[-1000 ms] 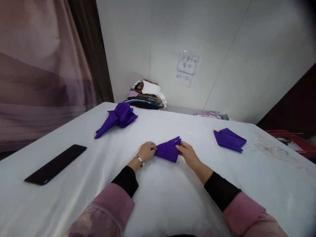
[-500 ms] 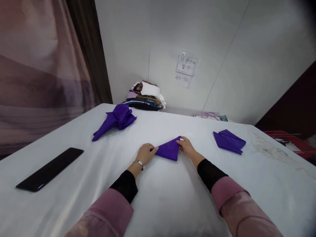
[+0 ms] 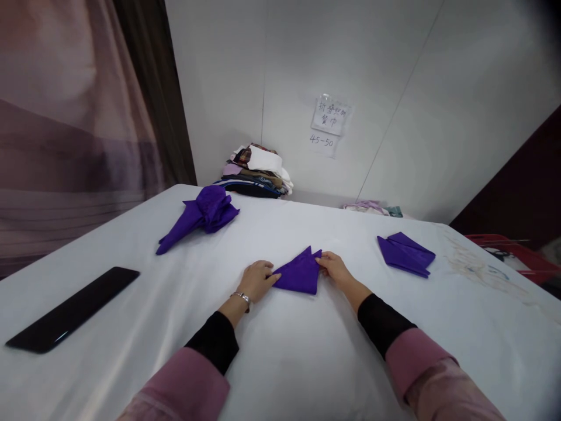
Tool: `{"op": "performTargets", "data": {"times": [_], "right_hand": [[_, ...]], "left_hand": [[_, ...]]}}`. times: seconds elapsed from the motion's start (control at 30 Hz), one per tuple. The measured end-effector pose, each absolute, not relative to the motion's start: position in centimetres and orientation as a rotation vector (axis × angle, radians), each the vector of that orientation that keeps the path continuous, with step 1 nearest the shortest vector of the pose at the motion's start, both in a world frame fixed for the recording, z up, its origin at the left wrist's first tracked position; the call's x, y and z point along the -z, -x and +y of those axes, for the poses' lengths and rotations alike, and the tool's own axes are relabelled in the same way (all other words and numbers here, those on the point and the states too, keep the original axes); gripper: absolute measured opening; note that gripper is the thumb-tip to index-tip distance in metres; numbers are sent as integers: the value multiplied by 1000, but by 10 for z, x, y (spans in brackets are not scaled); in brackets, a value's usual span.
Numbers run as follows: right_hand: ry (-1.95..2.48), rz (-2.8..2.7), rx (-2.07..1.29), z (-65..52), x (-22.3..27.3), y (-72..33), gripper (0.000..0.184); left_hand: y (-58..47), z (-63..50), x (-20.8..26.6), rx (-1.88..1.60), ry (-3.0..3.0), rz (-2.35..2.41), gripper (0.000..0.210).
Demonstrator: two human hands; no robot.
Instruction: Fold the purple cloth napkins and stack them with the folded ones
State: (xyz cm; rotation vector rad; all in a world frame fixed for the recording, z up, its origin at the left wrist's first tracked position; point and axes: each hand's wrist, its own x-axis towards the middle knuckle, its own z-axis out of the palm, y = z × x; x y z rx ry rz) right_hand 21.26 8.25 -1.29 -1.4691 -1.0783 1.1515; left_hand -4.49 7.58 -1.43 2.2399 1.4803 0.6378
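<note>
A purple cloth napkin (image 3: 300, 273), folded into a rough triangle with two points at its top right, lies on the white-covered table (image 3: 280, 362). My left hand (image 3: 258, 280) grips its left corner, the thumb on top and the fingers behind. At the upper right, my right hand (image 3: 333, 268) pinches the smaller point between thumb and fingers. Farther back on the left rests a bunched purple napkin (image 3: 204, 213) with a long tail. To the right lies another purple napkin (image 3: 405, 254), folded flat with pointed edges.
A long black glossy tray (image 3: 74, 307) lies at the left. Behind the table are a stack of folded clothes (image 3: 256, 172) and more cloth (image 3: 370, 207) by the wall. Paper signs (image 3: 329, 117) hang there. A red basket (image 3: 517, 257) stands beyond the right edge.
The napkin's top right now shows two separate points where there was one. My right hand has shifted slightly down and right with the smaller point. The view has moved a little.
</note>
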Motion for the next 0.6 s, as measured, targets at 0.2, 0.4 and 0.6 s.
{"op": "performTargets", "data": {"times": [0.2,0.4,0.6], "right_hand": [[1480,-1140,-1128,98,5,-209,19],[1552,-1227,-1030,118,3,-202,7],[1615,-1341,-870,138,15,-203,2]], "left_hand": [[44,75,17,-682,-2218,1522,32],[44,74,16,-746,-2203,1587,32],[44,74,17,-755,-2193,1657,29]]}}
